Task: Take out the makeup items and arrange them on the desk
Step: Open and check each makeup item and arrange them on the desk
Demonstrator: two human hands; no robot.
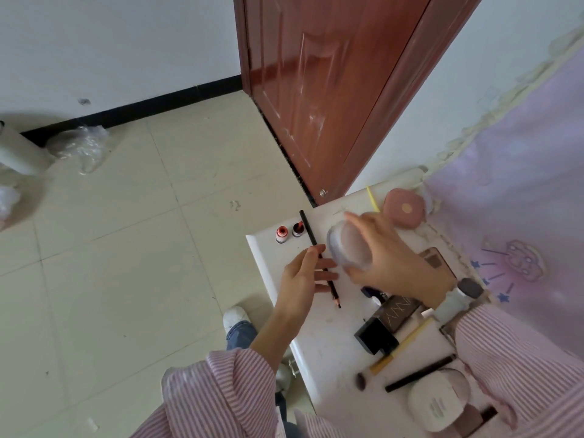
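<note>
My right hand [387, 259] grips a clear round jar of pale pink powder [347, 246] and holds it tilted above the white desk [271, 248]. My left hand [303, 276] rests on a long black pencil [308, 229] that lies diagonally on the desk; its fingers pinch the pencil's middle. Two small bottles, one orange-red [281, 233] and one dark red [297, 229], stand at the desk's far left edge. A pink compact [404, 211] lies at the far right beside a thin yellow stick [372, 197].
Nearer me lie a black box [376, 335], a dark palette [399, 311], a yellow-handled brush [407, 343], a black pencil [420, 373], a white compact [437, 398] and a grey-capped bottle [458, 300]. A lilac cloth [521, 184] hangs right. A red-brown door [331, 90] stands behind.
</note>
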